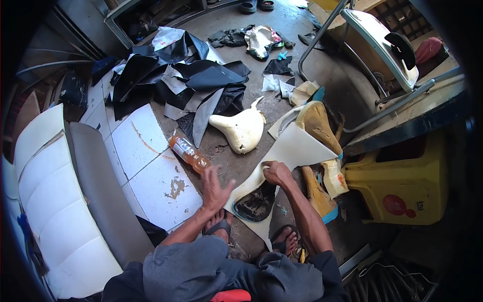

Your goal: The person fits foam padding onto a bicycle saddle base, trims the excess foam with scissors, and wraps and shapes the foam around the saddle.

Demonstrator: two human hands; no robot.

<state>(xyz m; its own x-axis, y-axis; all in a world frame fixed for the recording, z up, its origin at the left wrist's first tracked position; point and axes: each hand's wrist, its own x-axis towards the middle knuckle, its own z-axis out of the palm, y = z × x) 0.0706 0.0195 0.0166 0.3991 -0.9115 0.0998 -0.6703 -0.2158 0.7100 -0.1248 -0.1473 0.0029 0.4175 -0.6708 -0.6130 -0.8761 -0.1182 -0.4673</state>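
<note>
A cream-coloured sheet (297, 147) lies around a black saddle-shaped shell (255, 202) between my feet. At the shell's upper edge, my right hand (278, 173) has its fingers closed on the sheet. My left hand (215, 190) is apart from the sheet on its left side, fingers spread, with nothing in it. Just above that hand, a bottle of orange liquid (189, 152) lies on its side on the floor. A cream foam saddle pad (241, 128) rests beyond the sheet.
Black and grey material scraps (201, 75) lie at the upper left. Worn saddle pieces (318, 123) are right of the sheet, near a yellow plastic stool (397, 183). A long white padded seat (53, 201) stands at the left. A metal-framed chair (375, 43) is upper right.
</note>
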